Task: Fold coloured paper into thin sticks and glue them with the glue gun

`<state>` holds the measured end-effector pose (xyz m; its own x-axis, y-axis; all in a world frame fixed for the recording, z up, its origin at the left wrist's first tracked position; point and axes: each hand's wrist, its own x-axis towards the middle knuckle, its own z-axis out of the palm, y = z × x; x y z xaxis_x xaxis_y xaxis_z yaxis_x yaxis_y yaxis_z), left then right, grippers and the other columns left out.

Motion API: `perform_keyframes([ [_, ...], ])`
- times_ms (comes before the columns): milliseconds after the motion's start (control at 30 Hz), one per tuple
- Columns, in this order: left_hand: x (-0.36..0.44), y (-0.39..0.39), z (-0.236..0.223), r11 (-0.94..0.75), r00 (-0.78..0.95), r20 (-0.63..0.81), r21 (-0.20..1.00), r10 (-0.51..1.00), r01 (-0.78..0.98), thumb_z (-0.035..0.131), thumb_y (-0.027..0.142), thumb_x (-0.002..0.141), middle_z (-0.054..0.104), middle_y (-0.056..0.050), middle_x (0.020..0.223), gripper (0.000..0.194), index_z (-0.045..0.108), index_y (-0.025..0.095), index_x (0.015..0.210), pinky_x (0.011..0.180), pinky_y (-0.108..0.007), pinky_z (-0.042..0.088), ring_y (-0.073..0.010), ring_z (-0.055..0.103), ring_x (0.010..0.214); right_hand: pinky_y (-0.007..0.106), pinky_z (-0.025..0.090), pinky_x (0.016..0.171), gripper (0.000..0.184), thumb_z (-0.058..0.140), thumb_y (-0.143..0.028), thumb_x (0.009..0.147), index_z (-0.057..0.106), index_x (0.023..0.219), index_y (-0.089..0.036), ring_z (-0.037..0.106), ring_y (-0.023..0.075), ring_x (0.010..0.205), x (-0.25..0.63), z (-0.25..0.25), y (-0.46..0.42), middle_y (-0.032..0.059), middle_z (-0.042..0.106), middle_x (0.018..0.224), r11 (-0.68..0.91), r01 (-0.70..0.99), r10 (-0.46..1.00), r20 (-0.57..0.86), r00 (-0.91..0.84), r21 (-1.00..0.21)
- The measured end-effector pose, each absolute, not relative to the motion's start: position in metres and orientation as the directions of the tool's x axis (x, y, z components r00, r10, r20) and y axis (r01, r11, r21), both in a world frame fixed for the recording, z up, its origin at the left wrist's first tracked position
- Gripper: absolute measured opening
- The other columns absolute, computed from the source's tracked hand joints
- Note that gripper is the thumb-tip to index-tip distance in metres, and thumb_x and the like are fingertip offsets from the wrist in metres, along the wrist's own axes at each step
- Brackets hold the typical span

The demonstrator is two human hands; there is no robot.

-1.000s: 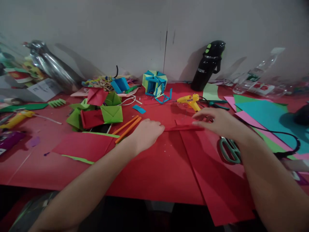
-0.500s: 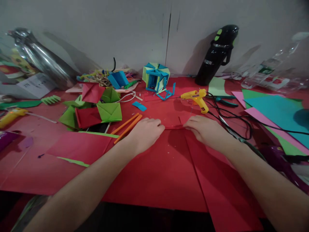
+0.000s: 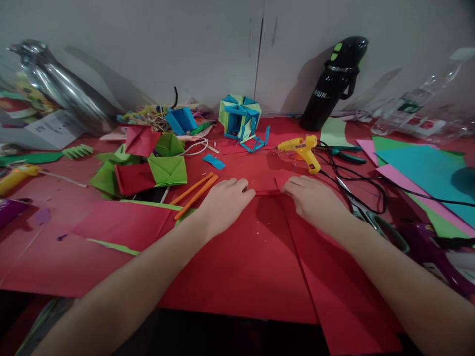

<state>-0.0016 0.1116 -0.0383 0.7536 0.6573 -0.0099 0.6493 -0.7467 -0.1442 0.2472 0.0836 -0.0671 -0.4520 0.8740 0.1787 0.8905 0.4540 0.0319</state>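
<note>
Between my two hands runs a narrow folded strip of red paper (image 3: pixel 267 193), low over the red tabletop (image 3: pixel 237 282). My left hand (image 3: pixel 227 205) is closed with its fingertips on the strip's left end. At the other end my right hand (image 3: pixel 311 199) pinches the paper, thumb and fingers together. Parts of the strip are hidden under the fingers. A long red paper sheet (image 3: pixel 345 282) lies beneath my right forearm and reaches past the near edge. Two orange paper strips (image 3: pixel 196 197) rest just left of my left hand.
Beyond my right hand lies a yellow glue gun (image 3: pixel 302 149) with a black cable. Scissors (image 3: pixel 365 212) and coloured sheets (image 3: pixel 426 168) are to the right. Folded green and red paper pieces (image 3: pixel 135 179) sit left. A blue-and-green paper model (image 3: pixel 240 116) stands at the back.
My hands have shifted only slightly, with the fingers still on the red paper strip. The view has moved a little; other things stay in place.
</note>
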Motion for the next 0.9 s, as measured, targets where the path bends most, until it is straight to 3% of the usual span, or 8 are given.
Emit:
perform_keyframes([
  [133,0.0,0.111,-0.043,-0.733,0.75,0.036,-0.184,0.66,0.654,0.046,0.008,0.094,0.062,-0.008,0.104,0.023,0.067,0.016,0.1,0.072,-0.033,0.044,-0.0205,0.061,0.086,0.035,0.041,0.084,0.03,0.045,0.002,0.082,0.067,0.093,-0.015,0.055,0.0235,0.09,0.244,-0.066,0.082,0.0102,0.063,0.099,0.424,0.904,0.881,0.209,-0.425,0.048],
  [300,0.006,0.105,-0.043,-0.717,0.741,0.058,-0.21,0.669,0.664,0.05,0.004,0.09,0.065,-0.011,0.098,0.023,0.069,0.013,0.099,0.076,-0.036,0.046,-0.025,0.062,0.095,0.036,0.04,0.079,0.027,0.047,-0.002,0.086,0.07,0.089,-0.016,0.053,0.0244,0.089,0.239,-0.064,0.08,0.0102,0.064,0.095,0.402,0.913,0.89,0.206,-0.407,0.07],
  [500,0.016,0.075,-0.047,-0.653,0.678,0.075,-0.212,0.731,0.727,0.046,0.005,0.091,0.07,-0.018,0.105,0.04,0.062,0.004,0.127,0.08,-0.039,0.05,-0.0288,0.067,0.096,0.034,0.041,0.071,0.031,0.044,-0.003,0.091,0.072,0.097,-0.017,0.057,0.0232,0.089,0.232,-0.061,0.076,0.0097,0.065,0.096,0.325,0.946,0.931,0.174,-0.321,0.005],
  [700,0.024,0.058,-0.056,-0.635,0.667,0.059,-0.256,0.742,0.729,0.045,0.022,0.094,0.057,-0.035,0.134,0.057,0.047,-0.004,0.144,0.092,-0.047,0.05,-0.0398,0.063,0.118,0.036,0.046,0.077,0.033,0.046,-0.002,0.088,0.071,0.106,-0.015,0.058,0.026,0.095,0.217,-0.059,0.067,0.0115,0.066,0.104,0.354,0.934,0.927,0.119,-0.357,0.047],
  [900,0.026,0.053,-0.054,-0.611,0.633,0.059,-0.206,0.772,0.765,0.044,0.034,0.094,0.055,-0.033,0.138,0.063,0.048,-0.005,0.143,0.096,-0.05,0.049,-0.0415,0.059,0.122,0.04,0.049,0.089,0.035,0.048,-0.004,0.087,0.067,0.115,-0.011,0.056,0.0291,0.103,0.203,-0.068,0.061,0.0163,0.064,0.115,0.429,0.901,0.885,0.167,-0.435,0.074],
])
